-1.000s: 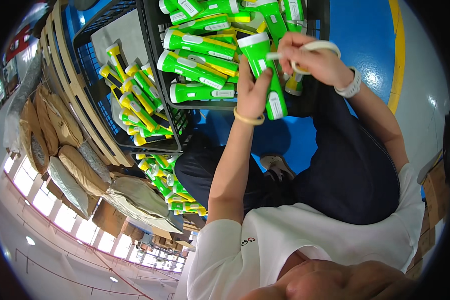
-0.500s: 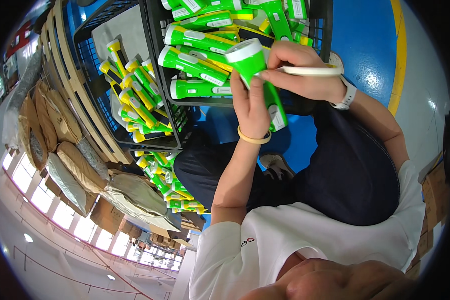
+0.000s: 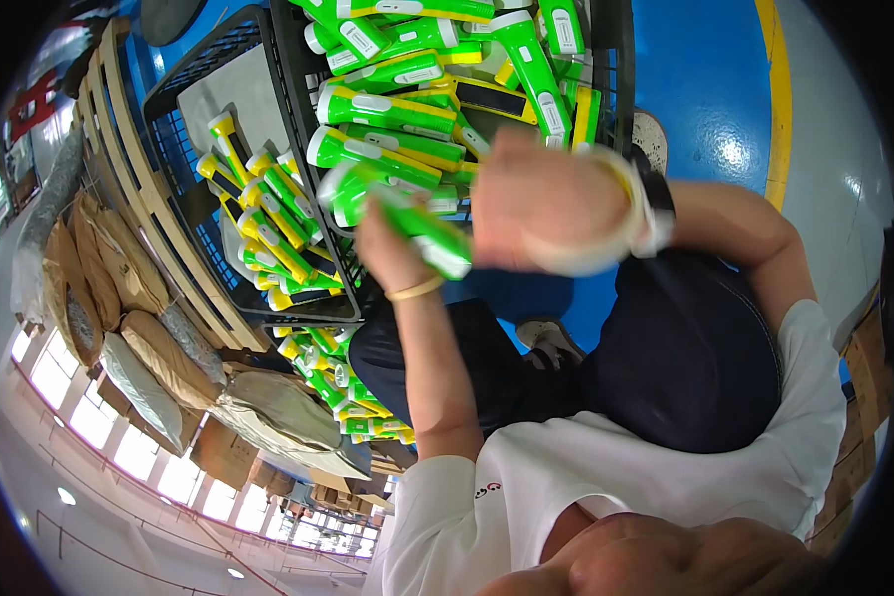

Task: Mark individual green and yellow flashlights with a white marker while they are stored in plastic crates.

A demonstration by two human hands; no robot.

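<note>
The step appears to be handling one torch: the left hand grips it, tilted, at the near edge of the crate. The right hand, a cream ring by its wrist, blurs; its fingers' state I cannot tell. Next calls for a steady left grip.

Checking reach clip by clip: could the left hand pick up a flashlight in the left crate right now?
Probably not: the left hand holds a green flashlight, and a black crate wall stands between it and the flashlights inside.
</note>
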